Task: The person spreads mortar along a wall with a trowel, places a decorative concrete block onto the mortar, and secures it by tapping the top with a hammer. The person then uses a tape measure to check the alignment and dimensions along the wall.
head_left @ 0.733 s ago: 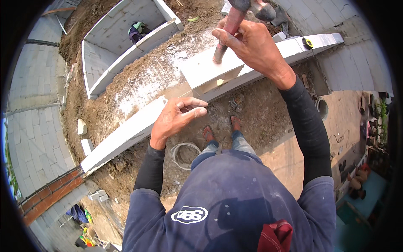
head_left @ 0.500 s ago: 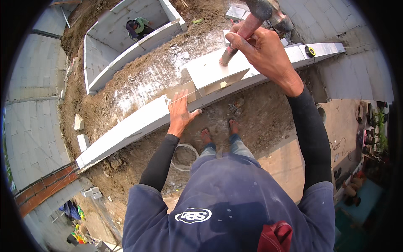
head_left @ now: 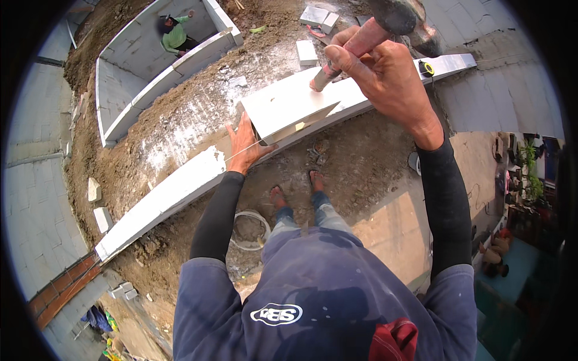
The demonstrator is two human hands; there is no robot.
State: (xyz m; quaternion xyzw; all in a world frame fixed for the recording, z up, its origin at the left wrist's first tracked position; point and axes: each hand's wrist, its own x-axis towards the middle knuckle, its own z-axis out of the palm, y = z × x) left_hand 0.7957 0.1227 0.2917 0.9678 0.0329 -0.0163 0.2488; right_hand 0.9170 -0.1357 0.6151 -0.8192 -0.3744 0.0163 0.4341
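Observation:
My right hand (head_left: 391, 84) grips a hammer (head_left: 366, 39) by its reddish handle, head up. The handle's butt end meets the top of a white lightweight block (head_left: 283, 108), or is just above it. That block sits on a low white block wall (head_left: 186, 174) running diagonally across the view. At the block's left end is my left hand (head_left: 244, 146), fingers apart, its palm side against the end face and nothing in its grasp. A thin string line runs along the wall's near edge, passing by my left hand. A yellow and black tape measure (head_left: 426, 69) rests on the wall's right part.
A person in green (head_left: 174, 37) is inside a block enclosure (head_left: 165, 84) at the far left. Loose white blocks (head_left: 306, 53) lie on the dirt beyond the wall. A round rim (head_left: 249, 230) stands near my feet. Large block walls rise at both sides.
My left hand has moved from the gap beside the block onto its left end. The hammer's butt stays by the block's top. The person in the enclosure has straightened and raised an arm.

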